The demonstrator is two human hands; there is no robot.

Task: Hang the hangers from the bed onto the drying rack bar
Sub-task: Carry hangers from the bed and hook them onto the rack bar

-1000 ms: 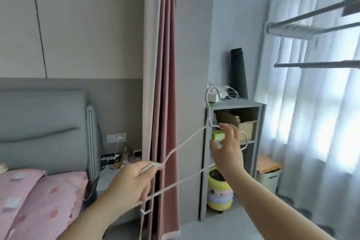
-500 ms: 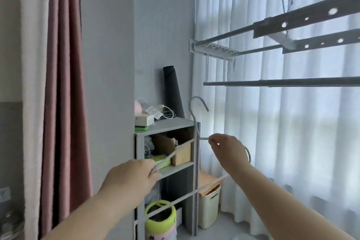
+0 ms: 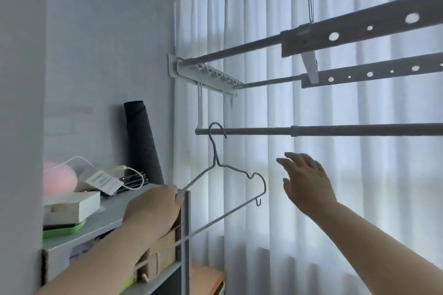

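Since 0.5 s ago my right hand [image 3: 309, 184] has let go of the thin grey wire hanger [image 3: 217, 165], its fingers [image 3: 291, 157] spread apart. My left hand [image 3: 155, 208] keeps its fingers clamped on 1 shoulder. The hook now meets the dark metal drying rack bar [image 3: 335, 130] above them, so hanging looks nearly done. Below my left fingers, the brown cardboard box [image 3: 165, 244] hides its contents.

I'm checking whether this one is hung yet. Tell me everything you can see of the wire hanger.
The hanger is thin pale wire with a top hook, a notched right shoulder and a small hook under that end. It hangs tilted, its top hook curved over the lowest rack bar near the bar's left end. The left hand grips its left shoulder; the right hand is apart from it.
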